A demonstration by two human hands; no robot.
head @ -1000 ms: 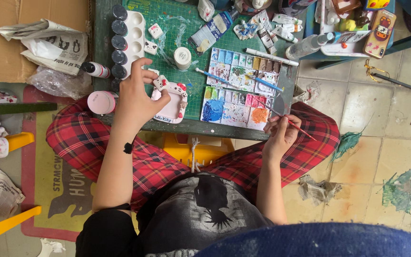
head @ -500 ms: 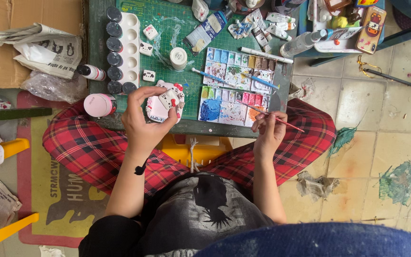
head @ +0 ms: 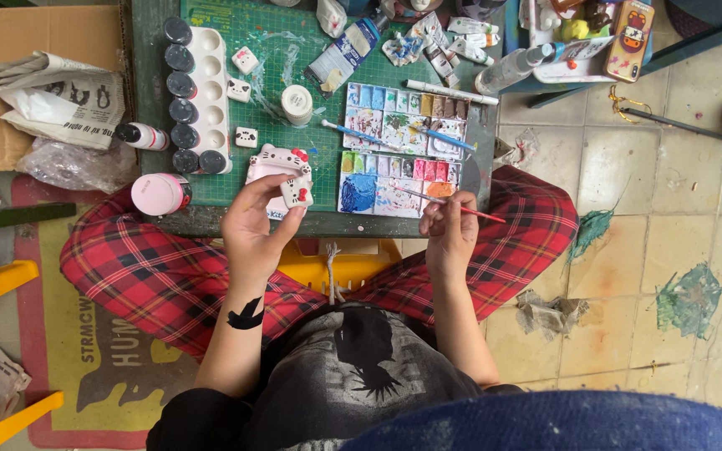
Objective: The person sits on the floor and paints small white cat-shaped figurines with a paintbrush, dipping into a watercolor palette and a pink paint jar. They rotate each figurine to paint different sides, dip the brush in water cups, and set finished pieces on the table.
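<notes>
Item one: my left hand [head: 254,224] is clamped around a small white cat-face figurine [head: 297,193], lifted just off the near edge of the table [head: 148,125] and tilted up so its face shows. Item two: my right hand [head: 449,224] pinches a thin red-handled brush [head: 453,207], tip over the paint palette [head: 394,159], within easy reach of colour.

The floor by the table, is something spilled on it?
Yes. Teal-green paint splotches stain the floor tiles on the right, with a smaller smear beside the red plaid knee. A crumpled paper wad lies between them. The right hand holds a thin brush over the paint palette.
</notes>
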